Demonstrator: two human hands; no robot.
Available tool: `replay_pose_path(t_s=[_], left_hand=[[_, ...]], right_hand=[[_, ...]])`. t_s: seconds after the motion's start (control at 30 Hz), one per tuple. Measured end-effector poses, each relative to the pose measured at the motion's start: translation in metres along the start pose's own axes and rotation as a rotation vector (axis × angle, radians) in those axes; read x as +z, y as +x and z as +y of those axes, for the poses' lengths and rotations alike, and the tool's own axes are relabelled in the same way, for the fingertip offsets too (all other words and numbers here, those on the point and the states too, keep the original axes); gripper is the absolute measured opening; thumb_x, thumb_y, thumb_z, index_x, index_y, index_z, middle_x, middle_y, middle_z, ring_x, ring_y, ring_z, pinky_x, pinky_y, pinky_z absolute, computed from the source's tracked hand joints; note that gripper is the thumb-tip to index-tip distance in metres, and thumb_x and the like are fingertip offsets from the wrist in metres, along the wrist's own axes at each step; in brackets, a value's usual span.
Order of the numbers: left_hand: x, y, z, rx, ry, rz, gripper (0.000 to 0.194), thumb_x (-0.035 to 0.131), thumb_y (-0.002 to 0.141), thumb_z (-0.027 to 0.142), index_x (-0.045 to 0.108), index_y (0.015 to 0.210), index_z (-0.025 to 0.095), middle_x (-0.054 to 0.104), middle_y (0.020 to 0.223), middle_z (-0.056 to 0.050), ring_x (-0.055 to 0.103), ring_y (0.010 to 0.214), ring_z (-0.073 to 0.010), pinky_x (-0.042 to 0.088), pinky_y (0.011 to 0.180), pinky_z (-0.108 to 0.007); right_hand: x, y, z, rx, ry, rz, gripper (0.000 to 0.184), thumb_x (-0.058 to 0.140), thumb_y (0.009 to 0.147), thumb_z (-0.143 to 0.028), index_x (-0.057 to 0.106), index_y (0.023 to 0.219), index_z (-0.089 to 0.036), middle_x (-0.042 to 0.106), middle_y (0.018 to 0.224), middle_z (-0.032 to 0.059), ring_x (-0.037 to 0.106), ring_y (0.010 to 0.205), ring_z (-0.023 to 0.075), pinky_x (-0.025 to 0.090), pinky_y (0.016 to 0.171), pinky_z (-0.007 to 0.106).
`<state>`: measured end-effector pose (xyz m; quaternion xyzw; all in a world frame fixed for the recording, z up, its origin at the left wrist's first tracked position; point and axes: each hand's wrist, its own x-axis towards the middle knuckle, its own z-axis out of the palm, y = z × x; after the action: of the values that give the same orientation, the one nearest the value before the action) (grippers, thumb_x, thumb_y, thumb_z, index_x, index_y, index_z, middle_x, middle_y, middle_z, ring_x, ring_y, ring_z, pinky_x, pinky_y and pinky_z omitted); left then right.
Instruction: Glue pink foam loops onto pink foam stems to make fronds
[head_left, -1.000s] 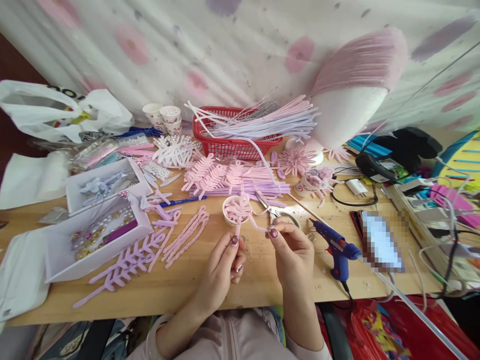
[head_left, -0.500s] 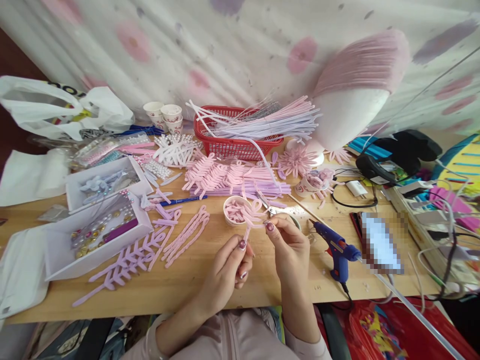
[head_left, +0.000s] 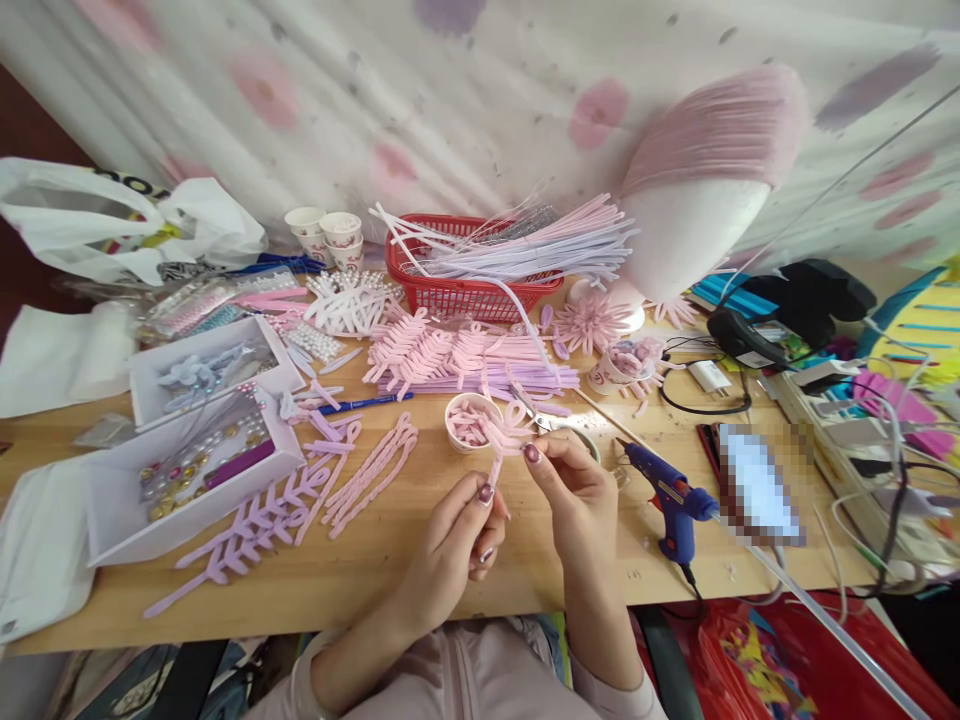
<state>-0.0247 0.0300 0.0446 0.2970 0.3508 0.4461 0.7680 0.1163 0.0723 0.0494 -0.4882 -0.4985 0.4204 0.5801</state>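
My left hand (head_left: 466, 525) pinches the lower stem of a pink pipe-cleaner sprig (head_left: 504, 436), which stands upright with a loop at its top and short side branches. My right hand (head_left: 577, 485) is closed at the tip of one side branch on the right, thumb and forefinger together. Just behind the sprig sits a paper cup (head_left: 471, 420) filled with short pink pipe-cleaner pieces. Scissors (head_left: 541, 420) lie behind my right fingers, their handles partly hidden, beside a round container (head_left: 589, 443) that my hand mostly covers.
A blue glue gun (head_left: 671, 495) lies to the right, near a phone (head_left: 757, 485). Finished pink sprigs (head_left: 420, 350) are heaped behind the cup, before a red basket (head_left: 472, 300) of pipe cleaners. White boxes (head_left: 187, 490) and purple sprigs (head_left: 247, 530) are on the left.
My right fingers have shifted slightly left, closer to the sprig's stem, and the branch they pinch now sticks out less. My left hand keeps its hold on the stem.
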Motion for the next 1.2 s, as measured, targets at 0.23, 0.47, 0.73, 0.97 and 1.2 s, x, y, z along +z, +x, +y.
replay_pose_path(t_s=[0.23, 0.47, 0.73, 0.97, 1.2], left_hand=[[0.001, 0.001, 0.001, 0.011, -0.004, -0.025, 0.037, 0.051, 0.095, 0.053, 0.049, 0.079, 0.020, 0.034, 0.054, 0.010, 0.023, 0.044, -0.0059, 0.019, 0.041, -0.017], [-0.002, 0.001, -0.002, 0.009, -0.033, -0.040, 0.035, 0.051, 0.096, 0.052, 0.049, 0.080, 0.020, 0.035, 0.055, 0.010, 0.022, 0.043, -0.0055, 0.019, 0.041, -0.017], [0.001, 0.002, -0.001, -0.013, -0.019, -0.027, 0.037, 0.052, 0.094, 0.054, 0.049, 0.080, 0.020, 0.035, 0.055, 0.010, 0.023, 0.044, -0.0060, 0.018, 0.041, -0.018], [-0.001, 0.000, -0.002, -0.021, 0.046, -0.020, 0.037, 0.049, 0.095, 0.054, 0.049, 0.081, 0.020, 0.035, 0.056, 0.009, 0.024, 0.045, -0.0068, 0.018, 0.043, -0.019], [-0.002, -0.001, -0.003, 0.001, 0.132, -0.019, 0.037, 0.047, 0.096, 0.054, 0.050, 0.080, 0.021, 0.034, 0.056, 0.009, 0.025, 0.047, -0.0082, 0.022, 0.044, -0.020]], right_hand=[[-0.003, 0.004, -0.007, 0.045, -0.056, -0.047, 0.012, 0.075, 0.082, -0.030, 0.072, 0.073, -0.023, 0.062, 0.073, -0.0007, 0.056, 0.073, 0.0157, 0.043, 0.071, 0.029], [-0.005, 0.005, -0.010, 0.034, -0.069, -0.061, 0.018, 0.074, 0.084, -0.033, 0.068, 0.071, -0.022, 0.061, 0.072, -0.0013, 0.054, 0.072, 0.0144, 0.042, 0.069, 0.027], [-0.001, 0.003, -0.018, 0.075, -0.001, -0.128, 0.016, 0.068, 0.088, -0.036, 0.073, 0.079, -0.024, 0.062, 0.072, -0.0007, 0.062, 0.078, 0.0163, 0.050, 0.078, 0.028], [0.004, 0.002, -0.016, 0.109, 0.060, -0.124, 0.007, 0.071, 0.085, -0.029, 0.076, 0.081, -0.026, 0.072, 0.081, -0.0004, 0.065, 0.081, 0.0156, 0.052, 0.080, 0.028], [0.003, 0.001, -0.013, 0.095, 0.059, -0.086, 0.004, 0.072, 0.084, -0.026, 0.075, 0.081, -0.026, 0.072, 0.082, -0.0005, 0.065, 0.081, 0.0159, 0.052, 0.080, 0.029]])
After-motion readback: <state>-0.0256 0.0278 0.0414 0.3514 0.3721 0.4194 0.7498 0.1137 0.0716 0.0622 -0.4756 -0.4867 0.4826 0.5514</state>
